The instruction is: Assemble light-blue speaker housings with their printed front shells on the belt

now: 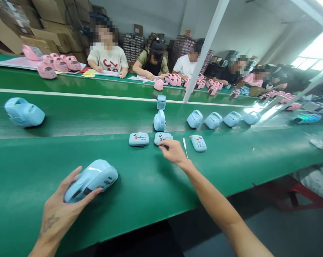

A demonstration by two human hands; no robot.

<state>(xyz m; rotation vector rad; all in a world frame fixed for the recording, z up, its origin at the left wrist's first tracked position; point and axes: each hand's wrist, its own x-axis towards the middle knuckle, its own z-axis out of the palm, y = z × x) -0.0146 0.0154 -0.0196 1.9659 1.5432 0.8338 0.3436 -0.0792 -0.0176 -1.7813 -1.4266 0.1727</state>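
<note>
On the near green bench, my left hand (67, 200) is wrapped round a light blue plastic device (98, 175) with a looped handle and a printed end, tilted to the right. My right hand (173, 151) reaches forward, fingertips pinched at the near edge of a blue Mickey-printed cover (163, 136). A dark bit shows at those fingertips, too small to name. Left of it lies another Mickey cover (139, 139). To the right are a thin screwdriver with a white handle (184, 143) and a third printed cover (199, 143).
Behind the covers, a blue device (159, 120) and a small stack of blue pieces (161, 102) stand on the green belt (102, 119). More blue devices (213, 120) line up to the right, one (24, 112) to the left. Co-workers sit opposite with pink devices (60, 63). A white post (201, 53) rises beyond.
</note>
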